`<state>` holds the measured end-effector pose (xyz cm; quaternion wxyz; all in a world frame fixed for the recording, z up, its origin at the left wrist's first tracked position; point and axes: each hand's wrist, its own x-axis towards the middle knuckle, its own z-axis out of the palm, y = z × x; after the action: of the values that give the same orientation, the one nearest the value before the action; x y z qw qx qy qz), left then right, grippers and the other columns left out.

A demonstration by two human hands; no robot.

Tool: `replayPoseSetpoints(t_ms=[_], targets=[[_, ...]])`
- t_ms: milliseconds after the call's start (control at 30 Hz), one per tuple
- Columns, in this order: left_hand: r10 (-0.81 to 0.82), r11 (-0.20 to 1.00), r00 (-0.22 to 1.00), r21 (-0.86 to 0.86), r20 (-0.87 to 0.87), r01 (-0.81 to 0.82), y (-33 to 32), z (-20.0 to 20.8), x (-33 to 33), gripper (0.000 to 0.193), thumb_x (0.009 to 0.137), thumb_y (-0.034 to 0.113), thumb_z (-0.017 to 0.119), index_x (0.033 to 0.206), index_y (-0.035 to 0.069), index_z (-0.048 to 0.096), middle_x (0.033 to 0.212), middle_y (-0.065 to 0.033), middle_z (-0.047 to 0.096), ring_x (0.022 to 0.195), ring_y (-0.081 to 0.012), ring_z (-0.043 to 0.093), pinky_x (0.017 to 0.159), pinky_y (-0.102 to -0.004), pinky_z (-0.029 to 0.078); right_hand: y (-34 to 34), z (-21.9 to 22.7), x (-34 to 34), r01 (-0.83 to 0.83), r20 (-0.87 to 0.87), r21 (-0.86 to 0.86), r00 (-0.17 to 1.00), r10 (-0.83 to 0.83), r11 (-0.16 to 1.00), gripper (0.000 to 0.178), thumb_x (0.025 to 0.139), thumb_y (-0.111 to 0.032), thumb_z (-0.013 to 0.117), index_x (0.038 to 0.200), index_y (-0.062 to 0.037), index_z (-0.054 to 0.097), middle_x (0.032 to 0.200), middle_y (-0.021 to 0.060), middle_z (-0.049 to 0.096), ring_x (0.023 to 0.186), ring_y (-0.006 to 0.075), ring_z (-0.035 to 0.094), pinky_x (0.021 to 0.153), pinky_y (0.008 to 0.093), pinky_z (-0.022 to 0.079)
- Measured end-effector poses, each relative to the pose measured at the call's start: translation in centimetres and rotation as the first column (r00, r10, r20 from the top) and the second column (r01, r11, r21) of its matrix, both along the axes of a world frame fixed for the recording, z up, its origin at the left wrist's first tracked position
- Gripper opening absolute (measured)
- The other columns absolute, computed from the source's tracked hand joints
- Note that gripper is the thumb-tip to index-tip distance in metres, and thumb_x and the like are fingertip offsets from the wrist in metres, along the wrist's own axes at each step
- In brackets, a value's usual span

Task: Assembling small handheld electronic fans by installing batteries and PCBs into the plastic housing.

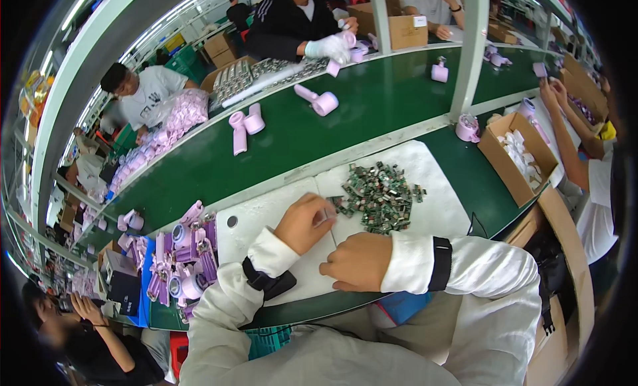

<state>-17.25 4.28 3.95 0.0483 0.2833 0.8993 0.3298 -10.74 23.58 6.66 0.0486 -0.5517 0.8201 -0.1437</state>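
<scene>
A loose heap of small green circuit boards (pixel 382 196) lies on a white foam sheet (pixel 432 170) in front of me. At the heap's left edge my left hand (pixel 304 223) is closed, thumb and forefinger drawn together. Whatever is between those fingers is too small to name. My right hand (pixel 359 261) is just below the heap, low over the foam, its fingers curled inward. The back of that hand hides anything it holds. A round metal disc (pixel 232 221) rests on the foam to the left of my hands.
Purple handheld-fan parts (pixel 183 253) are piled at my left. A green conveyor belt (pixel 279 167) runs beyond the foam, carrying lilac fans (pixel 325 103). An open cardboard box (pixel 518 157) of white parts stands at right, near an upright post (pixel 470 54). Several co-workers sit around.
</scene>
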Motion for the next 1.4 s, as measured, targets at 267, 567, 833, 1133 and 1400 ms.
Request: replayPoseSetpoints(t_ms=[267,567,833,1133,1400], targets=[[-0.074,0.977,0.988,0.188,-0.137,0.099,0.3,-1.6,-1.1,0.022,0.084,0.004,0.072,0.106,0.003,0.067,0.106,-0.0105,0.060,0.081,-0.0218,0.065,0.070,-0.0313,0.053,-1.4,0.4,-0.1,-0.006,0.080,0.084,0.997,-0.001,0.996,0.024,0.090,-0.027,0.066,0.101,-0.0061,0.062,0.093,0.0120,0.065,0.078,0.0331,0.067,0.068,0.0437,0.054],[0.147,0.956,0.987,0.265,-0.070,-0.124,-7.5,1.6,6.0,0.016,0.086,0.003,0.070,0.102,0.003,0.068,0.092,-0.0115,0.063,0.078,-0.0240,0.066,0.069,-0.0322,0.054,-0.5,2.1,-1.0,0.049,0.240,0.112,0.968,-0.075,0.992,0.028,0.092,-0.022,0.065,0.114,-0.0055,0.063,0.100,0.0135,0.067,0.082,0.0332,0.067,0.074,0.0419,0.055],[0.167,0.923,0.985,0.344,0.037,-0.170,-12.1,-1.4,8.9,0.014,0.088,0.003,0.068,0.102,0.003,0.069,0.090,-0.0114,0.066,0.075,-0.0242,0.065,0.067,-0.0320,0.053,-2.1,3.8,-8.8,0.334,-0.024,-0.011,0.942,-0.335,0.942,0.030,0.087,-0.016,0.072,0.114,-0.0037,0.066,0.106,0.0170,0.067,0.098,0.0334,0.065,0.084,0.0374,0.054],[-0.027,0.688,0.830,0.612,0.558,-0.389,-11.4,-0.6,9.9,0.018,0.092,0.001,0.067,0.110,0.003,0.070,0.098,-0.0094,0.067,0.086,-0.0187,0.067,0.077,-0.0291,0.055,-8.3,-0.4,-32.2,0.692,-0.035,-0.077,0.718,-0.695,0.718,0.078,0.085,-0.040,0.075,0.147,-0.0095,0.038,0.144,0.0176,0.042,0.111,0.0309,0.060,0.091,0.0389,0.053],[-0.195,0.600,0.724,0.665,0.661,-0.445,-11.4,-0.5,10.0,0.019,0.092,-0.003,0.065,0.111,0.000,0.069,0.111,-0.0115,0.063,0.104,-0.0194,0.065,0.090,-0.0299,0.054,-13.1,-8.5,-38.7,0.683,0.261,-0.429,0.720,-0.643,0.591,0.071,0.083,-0.040,0.076,0.140,-0.0138,0.043,0.117,0.0247,0.065,0.107,0.0410,0.066,0.092,0.0456,0.053]])
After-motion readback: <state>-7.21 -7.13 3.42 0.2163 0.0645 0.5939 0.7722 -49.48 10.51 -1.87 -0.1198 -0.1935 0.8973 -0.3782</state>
